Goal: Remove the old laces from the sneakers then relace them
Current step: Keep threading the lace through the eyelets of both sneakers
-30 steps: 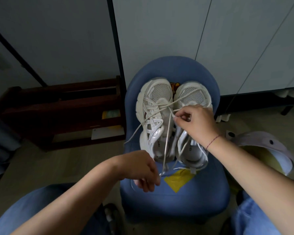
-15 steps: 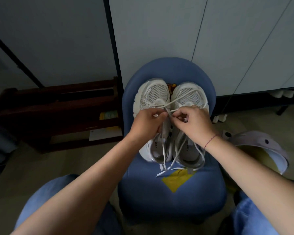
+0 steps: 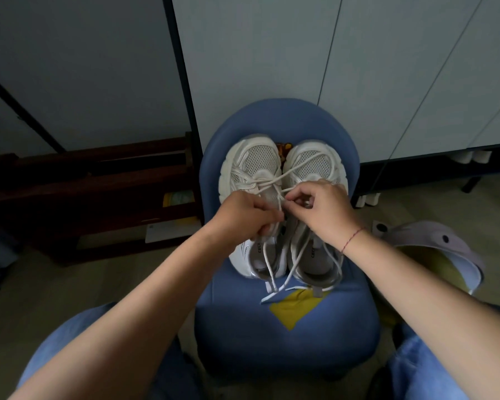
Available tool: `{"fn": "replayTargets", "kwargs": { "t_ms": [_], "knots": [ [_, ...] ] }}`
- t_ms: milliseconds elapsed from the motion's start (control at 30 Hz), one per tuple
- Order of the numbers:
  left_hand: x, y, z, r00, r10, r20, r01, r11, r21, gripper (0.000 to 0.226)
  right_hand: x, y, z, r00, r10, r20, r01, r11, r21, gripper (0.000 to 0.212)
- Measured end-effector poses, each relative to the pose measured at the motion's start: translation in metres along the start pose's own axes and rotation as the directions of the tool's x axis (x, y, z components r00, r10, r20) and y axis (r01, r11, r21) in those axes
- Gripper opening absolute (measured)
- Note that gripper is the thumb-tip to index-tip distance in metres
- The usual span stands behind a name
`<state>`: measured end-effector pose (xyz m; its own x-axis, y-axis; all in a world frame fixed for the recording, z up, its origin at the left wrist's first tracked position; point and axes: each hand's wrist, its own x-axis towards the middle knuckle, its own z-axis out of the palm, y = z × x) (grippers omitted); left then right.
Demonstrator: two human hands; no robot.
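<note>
Two white mesh sneakers stand side by side, toes away from me, on a blue chair seat (image 3: 286, 327). My left hand (image 3: 244, 216) lies over the tongue of the left sneaker (image 3: 251, 166) with its fingers curled round the white lace (image 3: 272, 267). My right hand (image 3: 322, 209) hovers over the right sneaker (image 3: 315, 163) and pinches the lace between thumb and forefinger, close to the left hand. Loose lace ends trail across the heels onto the seat. The eyelets under both hands are hidden.
A yellow patch (image 3: 295, 310) marks the seat's front. A dark wooden rack (image 3: 84, 192) stands to the left, pale cabinet doors (image 3: 358, 67) behind. A lavender cap (image 3: 433, 243) lies on the floor at right. My jeans-clad knees flank the chair.
My left hand rose from the front of the seat to the left sneaker's tongue and took hold of the lace beside my right hand. The right hand stayed nearly still.
</note>
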<state>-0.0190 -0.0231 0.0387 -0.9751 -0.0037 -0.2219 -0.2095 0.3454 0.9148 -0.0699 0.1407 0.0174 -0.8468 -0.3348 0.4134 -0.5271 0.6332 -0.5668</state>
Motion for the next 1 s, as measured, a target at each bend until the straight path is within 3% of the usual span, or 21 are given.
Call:
{"fn": "replayTargets", "kwargs": {
  "t_ms": [100, 233, 300, 400, 533, 633, 700, 800, 900, 1000],
  "knots": [
    [-0.026, 0.0, -0.005, 0.974, -0.059, 0.218, 0.054, 0.998, 0.028, 0.016, 0.0, 0.001, 0.001, 1.0, 0.014, 0.005, -0.014, 1.0, -0.006, 0.004],
    [-0.047, -0.002, -0.012, 0.824, -0.073, 0.562, 0.03, 0.996, 0.085, 0.028, 0.0, 0.001, 0.001, 1.0, 0.029, 0.009, -0.029, 1.0, -0.002, 0.004],
    [-0.048, -0.004, -0.017, 0.771, -0.07, 0.633, 0.018, 0.996, 0.088, 0.029, 0.0, 0.0, 0.001, 1.0, 0.027, 0.011, -0.027, 1.0, 0.007, 0.004],
    [-0.044, -0.012, -0.021, 0.757, -0.108, 0.645, 0.033, 0.991, 0.127, 0.025, 0.0, 0.001, 0.002, 1.0, 0.025, 0.007, -0.025, 1.0, 0.016, 0.004],
    [-0.037, -0.027, -0.013, 0.824, -0.249, 0.509, 0.017, 0.909, 0.417, 0.028, 0.0, 0.001, 0.002, 1.0, 0.029, 0.008, -0.029, 0.999, 0.015, 0.004],
    [-0.032, -0.031, -0.013, 0.898, -0.226, 0.378, -0.033, 0.82, 0.571, 0.032, 0.0, 0.001, 0.001, 0.999, 0.035, 0.009, -0.035, 0.999, 0.017, 0.004],
    [-0.028, -0.026, -0.015, 0.958, -0.092, 0.272, -0.055, 0.87, 0.49, 0.033, 0.0, 0.0, 0.001, 0.999, 0.038, 0.012, -0.038, 0.999, 0.013, 0.004],
    [-0.016, -0.015, -0.013, 0.989, 0.14, -0.051, -0.126, 0.97, 0.206, 0.024, 0.0, 0.001, 0.002, 0.999, 0.035, 0.016, -0.035, 0.999, 0.02, 0.003],
    [-0.002, -0.005, -0.006, 0.965, 0.162, -0.208, -0.154, 0.987, 0.053, 0.007, -0.001, 0.001, 0.001, 1.0, 0.021, 0.014, -0.021, 0.999, 0.044, 0.002],
    [0.014, -0.003, -0.001, 0.98, 0.099, -0.174, -0.1, 0.995, 0.002, 0.006, -0.001, 0.002, 0.001, 1.0, 0.007, -0.001, -0.007, 0.999, 0.053, 0.003]
  ]
}}
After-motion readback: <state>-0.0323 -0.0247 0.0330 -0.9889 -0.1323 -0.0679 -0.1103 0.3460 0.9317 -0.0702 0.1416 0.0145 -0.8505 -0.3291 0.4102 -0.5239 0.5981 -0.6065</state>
